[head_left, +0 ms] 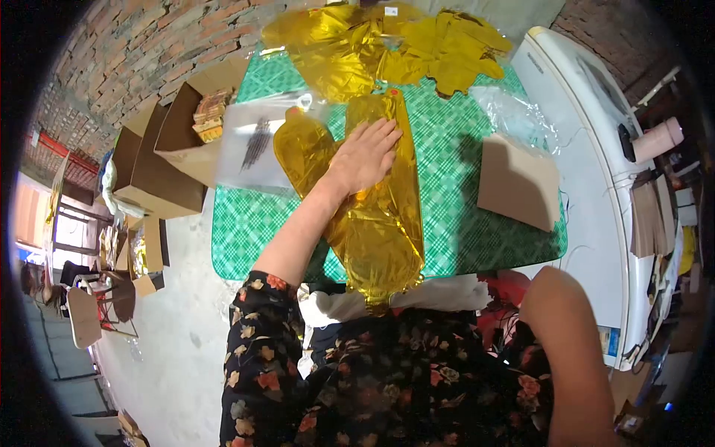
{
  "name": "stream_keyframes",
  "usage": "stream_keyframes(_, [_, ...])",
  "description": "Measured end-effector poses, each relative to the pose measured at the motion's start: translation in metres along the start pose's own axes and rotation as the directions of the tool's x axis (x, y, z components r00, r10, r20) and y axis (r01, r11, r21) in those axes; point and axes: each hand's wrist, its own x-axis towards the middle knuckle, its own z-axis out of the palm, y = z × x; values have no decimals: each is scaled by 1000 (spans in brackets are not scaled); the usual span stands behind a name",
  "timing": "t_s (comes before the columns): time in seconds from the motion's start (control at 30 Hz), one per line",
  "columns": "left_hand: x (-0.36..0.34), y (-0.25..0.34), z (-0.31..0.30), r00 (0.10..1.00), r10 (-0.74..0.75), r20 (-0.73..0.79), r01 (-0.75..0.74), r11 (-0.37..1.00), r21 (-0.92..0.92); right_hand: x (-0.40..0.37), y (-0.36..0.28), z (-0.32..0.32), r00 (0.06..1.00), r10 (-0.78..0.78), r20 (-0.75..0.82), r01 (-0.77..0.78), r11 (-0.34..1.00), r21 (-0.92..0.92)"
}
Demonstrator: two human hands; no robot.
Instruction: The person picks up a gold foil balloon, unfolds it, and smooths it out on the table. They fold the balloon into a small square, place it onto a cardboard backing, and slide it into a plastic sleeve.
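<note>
My left hand (366, 158) lies flat, fingers stretched out, on a deflated gold foil balloon (383, 242). The balloon is spread over the green checked tablecloth (454, 201), and its lower end hangs over the near edge towards my body. A rounded arm of gold foil (302, 145) sticks out to the left of my hand. Of my right side only the bent arm shows at the lower right; the right hand is out of view.
More gold foil balloons (328, 52) lie at the table's far end. A clear plastic sleeve (257, 141) is on the left, a cardboard sheet (519, 182) and clear bag (521, 115) on the right. Cardboard boxes (182, 145) stand left, a white appliance (585, 179) right.
</note>
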Motion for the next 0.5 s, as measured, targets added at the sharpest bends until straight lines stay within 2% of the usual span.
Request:
stream_keyframes(0.07, [0,-1,-1,1000,3,-11,-3,1000,-13,-15,1,-4,996,0,-90,-6,998,-62])
stream_keyframes(0.13, [0,-1,1,999,8,-31,-9,999,-31,-46,7,-7,964,45,-262,-91,982,-168])
stream_keyframes(0.23, [-2,-2,3,998,16,-68,-19,999,-43,-99,44,-1,824,291,-486,-451,857,-252])
stream_keyframes(0.3, [-3,-2,1,999,10,-43,-10,1000,-6,-133,87,1,675,548,-495,-709,668,-227])
stream_keyframes(0.4, [4,1,-2,1000,-9,-16,8,999,-40,-183,136,0,443,804,-397,-892,351,-286])
stream_keyframes(0.5, [2,4,-8,999,0,-37,-2,997,-74,-213,159,0,427,807,-407,-899,332,-286])
